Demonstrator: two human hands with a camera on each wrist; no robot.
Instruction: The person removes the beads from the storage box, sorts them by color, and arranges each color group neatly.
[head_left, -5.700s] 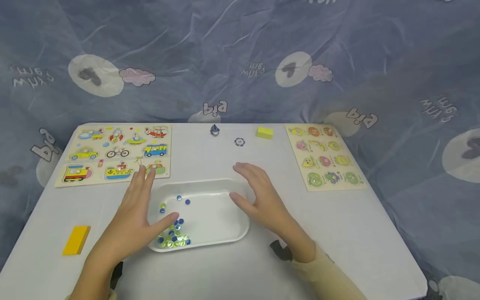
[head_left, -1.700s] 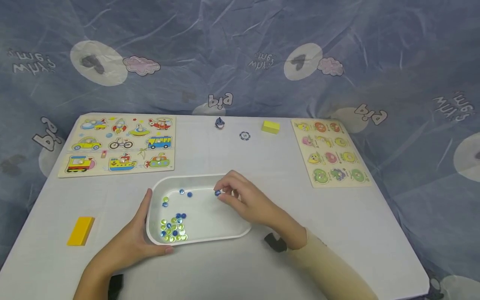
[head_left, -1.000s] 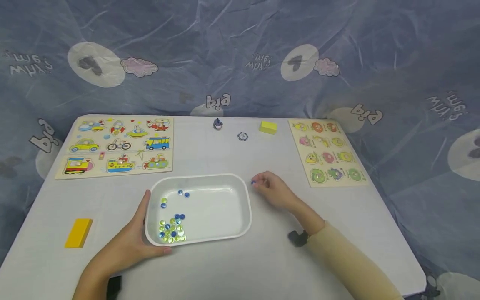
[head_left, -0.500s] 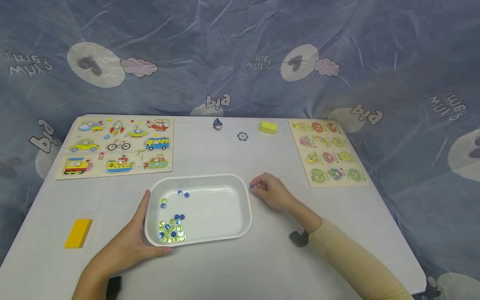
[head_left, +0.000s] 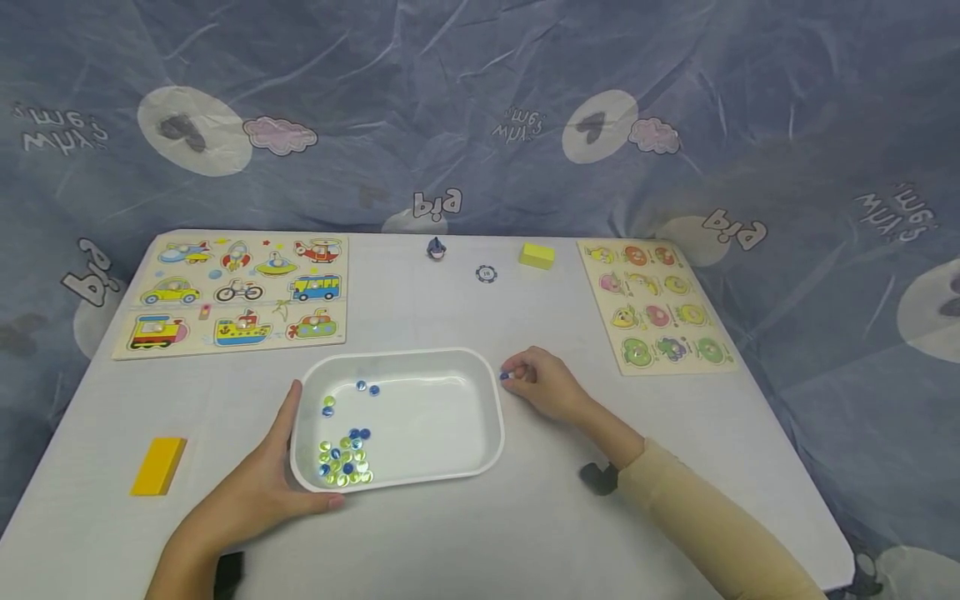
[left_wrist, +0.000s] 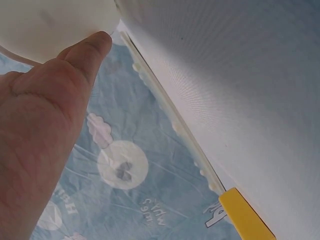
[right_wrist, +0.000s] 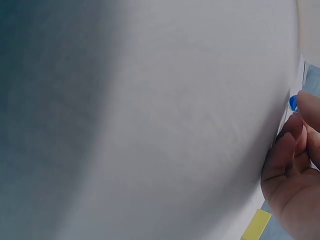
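Right hand (head_left: 543, 387) — fingers pinching blue bead (head_left: 504, 376); wall of white tray (head_left: 435, 421) between it and clustered beads (head_left: 348, 468). Left hand (head_left: 257, 486) — fingers wide against tray; vehicle puzzle (head_left: 225, 306) beyond.

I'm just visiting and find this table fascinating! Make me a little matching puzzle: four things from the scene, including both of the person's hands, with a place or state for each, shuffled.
Column one
1. Left hand
2. Right hand
3. Poker chip
4. Fruit puzzle board

Column two
A. Lies flat along the right side of the table
B. Pinches a blue bead
C. Lies between the white tray and the far edge
D. Touches the left end of the tray

Pairs: 1-D, 2-B, 3-C, 4-A
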